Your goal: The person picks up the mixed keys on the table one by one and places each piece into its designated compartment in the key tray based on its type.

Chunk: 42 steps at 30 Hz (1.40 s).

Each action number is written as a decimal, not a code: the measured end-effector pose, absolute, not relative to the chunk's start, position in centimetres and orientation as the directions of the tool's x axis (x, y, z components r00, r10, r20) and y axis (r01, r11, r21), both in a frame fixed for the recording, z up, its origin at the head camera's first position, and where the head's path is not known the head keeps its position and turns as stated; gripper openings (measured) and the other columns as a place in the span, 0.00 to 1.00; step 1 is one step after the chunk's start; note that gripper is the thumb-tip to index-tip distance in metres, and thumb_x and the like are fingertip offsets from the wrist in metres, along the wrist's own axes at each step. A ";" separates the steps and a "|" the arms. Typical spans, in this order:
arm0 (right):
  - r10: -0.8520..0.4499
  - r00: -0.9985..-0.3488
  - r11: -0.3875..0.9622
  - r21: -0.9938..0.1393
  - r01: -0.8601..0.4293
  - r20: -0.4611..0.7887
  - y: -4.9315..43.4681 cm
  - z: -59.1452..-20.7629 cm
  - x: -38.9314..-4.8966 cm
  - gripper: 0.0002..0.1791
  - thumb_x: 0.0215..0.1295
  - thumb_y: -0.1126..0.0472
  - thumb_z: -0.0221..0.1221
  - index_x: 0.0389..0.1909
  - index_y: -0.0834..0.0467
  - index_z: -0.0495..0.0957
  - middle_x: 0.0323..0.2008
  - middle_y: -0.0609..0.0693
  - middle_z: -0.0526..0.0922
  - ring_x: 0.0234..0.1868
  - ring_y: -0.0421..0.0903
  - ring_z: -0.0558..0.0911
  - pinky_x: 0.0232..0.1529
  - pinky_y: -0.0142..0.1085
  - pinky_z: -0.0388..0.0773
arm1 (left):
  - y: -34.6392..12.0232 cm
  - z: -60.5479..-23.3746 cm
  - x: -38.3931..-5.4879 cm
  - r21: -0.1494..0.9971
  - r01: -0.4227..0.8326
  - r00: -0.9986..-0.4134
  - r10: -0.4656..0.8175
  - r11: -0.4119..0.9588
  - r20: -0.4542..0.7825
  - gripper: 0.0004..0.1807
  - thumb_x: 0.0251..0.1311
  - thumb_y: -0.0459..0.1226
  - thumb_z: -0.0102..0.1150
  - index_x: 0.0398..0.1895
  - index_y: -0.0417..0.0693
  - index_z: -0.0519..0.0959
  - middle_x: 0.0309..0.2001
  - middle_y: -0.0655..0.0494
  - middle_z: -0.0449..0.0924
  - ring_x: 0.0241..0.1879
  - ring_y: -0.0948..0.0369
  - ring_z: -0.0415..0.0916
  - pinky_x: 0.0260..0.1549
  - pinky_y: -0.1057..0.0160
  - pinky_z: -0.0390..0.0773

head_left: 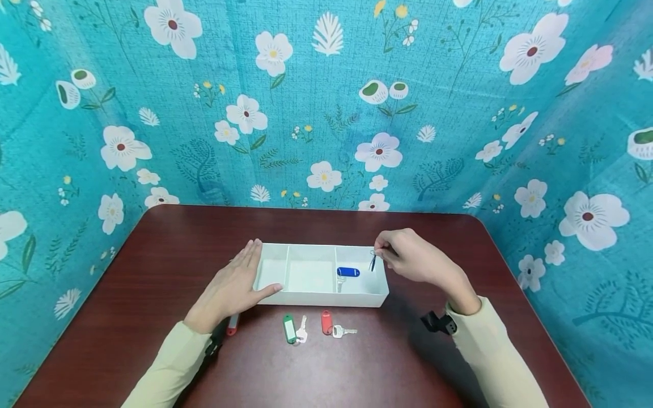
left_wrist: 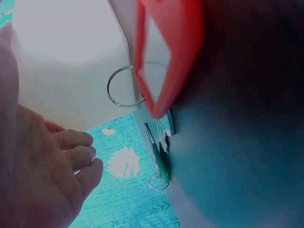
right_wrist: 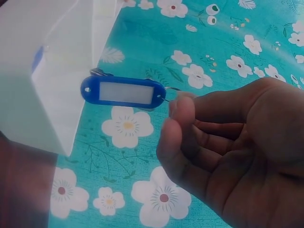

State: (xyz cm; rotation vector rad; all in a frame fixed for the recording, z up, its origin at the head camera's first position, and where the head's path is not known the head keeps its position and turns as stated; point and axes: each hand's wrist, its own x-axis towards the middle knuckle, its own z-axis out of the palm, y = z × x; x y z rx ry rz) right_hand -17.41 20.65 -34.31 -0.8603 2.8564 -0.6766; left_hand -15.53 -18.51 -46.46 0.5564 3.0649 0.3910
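At white tray, right fingers pinching key ring, left fingers straight

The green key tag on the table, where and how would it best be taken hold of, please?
I would pinch the green key tag across its long edges, at the far half, from above and the near side: it seems to lie flat, its key crowds its near right, and the white tray's wall stands beyond.

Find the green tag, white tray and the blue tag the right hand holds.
Green tag [head_left: 289,330], head view, on its label.
White tray [head_left: 321,299], head view, on its front wall.
Held blue tag [right_wrist: 126,93], right wrist view, on its label.
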 end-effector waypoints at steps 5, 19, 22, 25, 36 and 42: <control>-0.547 -0.837 0.753 -0.432 -0.496 0.008 20.1 -34.2 -17.9 0.05 0.72 0.69 0.61 0.37 0.59 0.83 0.26 0.47 0.80 0.23 0.38 0.73 0.28 0.30 0.75 | -18.6 -46.6 -15.7 0.212 0.358 -0.933 0.354 0.909 0.059 0.64 0.64 0.75 0.49 0.84 0.33 0.49 0.84 0.37 0.50 0.85 0.42 0.49 0.81 0.44 0.60; -0.602 -0.795 0.763 -0.342 -0.548 -0.071 18.8 -33.8 -19.1 0.06 0.70 0.71 0.61 0.41 0.62 0.86 0.34 0.52 0.87 0.30 0.41 0.77 0.31 0.31 0.77 | -18.7 -46.7 -15.8 0.146 0.371 -0.929 0.366 0.917 0.061 0.64 0.64 0.76 0.45 0.83 0.33 0.50 0.85 0.38 0.50 0.85 0.43 0.49 0.82 0.46 0.57; -0.614 -0.784 0.761 -0.330 -0.558 -0.089 18.5 -33.5 -19.4 0.06 0.71 0.72 0.60 0.39 0.61 0.85 0.31 0.50 0.84 0.30 0.42 0.76 0.31 0.31 0.75 | -18.7 -46.7 -15.7 0.144 0.369 -0.929 0.363 0.918 0.065 0.64 0.64 0.76 0.46 0.83 0.33 0.51 0.84 0.38 0.50 0.85 0.43 0.49 0.82 0.46 0.58; -0.619 -0.778 0.763 -0.318 -0.563 -0.108 18.1 -33.2 -19.6 0.08 0.71 0.72 0.59 0.36 0.59 0.84 0.29 0.48 0.81 0.29 0.42 0.75 0.31 0.31 0.73 | -18.7 -46.6 -15.6 0.144 0.368 -0.930 0.361 0.919 0.070 0.63 0.64 0.75 0.47 0.83 0.33 0.51 0.84 0.38 0.51 0.85 0.43 0.50 0.82 0.46 0.58; -0.607 -0.771 0.781 -0.327 -0.532 -0.194 16.9 -32.8 -20.3 0.12 0.73 0.71 0.59 0.29 0.57 0.80 0.22 0.46 0.68 0.23 0.41 0.67 0.27 0.30 0.70 | -18.6 -46.5 -15.6 0.140 0.369 -0.929 0.363 0.919 0.069 0.64 0.64 0.76 0.45 0.83 0.33 0.52 0.84 0.38 0.51 0.85 0.42 0.50 0.82 0.45 0.59; -0.608 -0.761 0.786 -0.307 -0.536 -0.228 16.6 -33.0 -20.8 0.14 0.73 0.71 0.58 0.26 0.56 0.78 0.21 0.46 0.64 0.23 0.41 0.65 0.27 0.31 0.68 | -18.6 -46.4 -15.6 0.144 0.375 -0.927 0.368 0.916 0.077 0.63 0.64 0.76 0.46 0.83 0.33 0.51 0.84 0.38 0.52 0.85 0.43 0.50 0.82 0.46 0.59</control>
